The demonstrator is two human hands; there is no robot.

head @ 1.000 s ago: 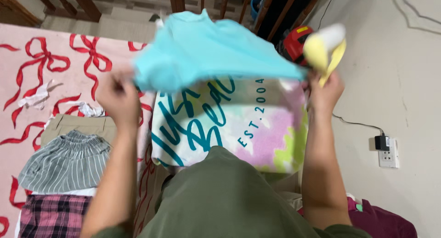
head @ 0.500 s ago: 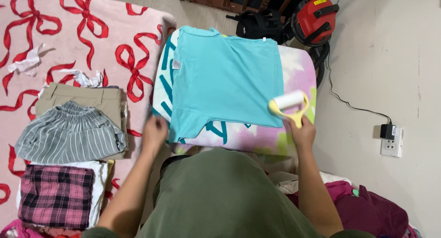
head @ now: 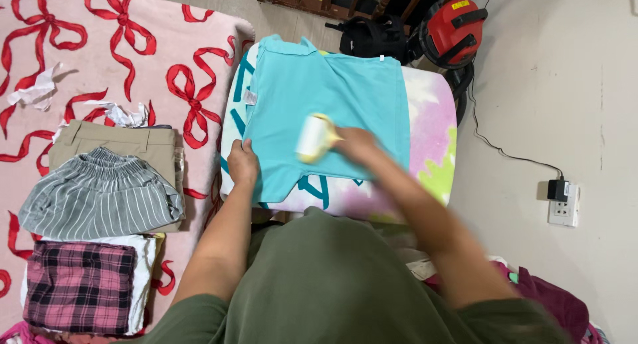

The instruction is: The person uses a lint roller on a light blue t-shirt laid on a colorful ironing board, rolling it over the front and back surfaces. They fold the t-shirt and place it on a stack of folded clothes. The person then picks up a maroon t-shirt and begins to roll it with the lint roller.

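left hand (head: 243,163): your fingers lie flat and spread, pinning the near left edge of the soft, light turquoise cotton T-shirt (head: 359,98) | shirt: spread on the tie-dye towel (head: 430,135); limp, wrinkles easily, hold by hems | right hand (head: 355,145): blurred, fingers closed around the yellow-handled white lint roller (head: 314,137), resting mid-shirt

Turquoise shirt (head: 332,111) lies flat, spread face-down on the tie-dye towel (head: 432,138), collar at the far edge, white tag showing at its left side. Lint roller (head: 314,138), white roll with yellow handle, rests on the shirt's lower middle, roll pointing left, motion-blurred.
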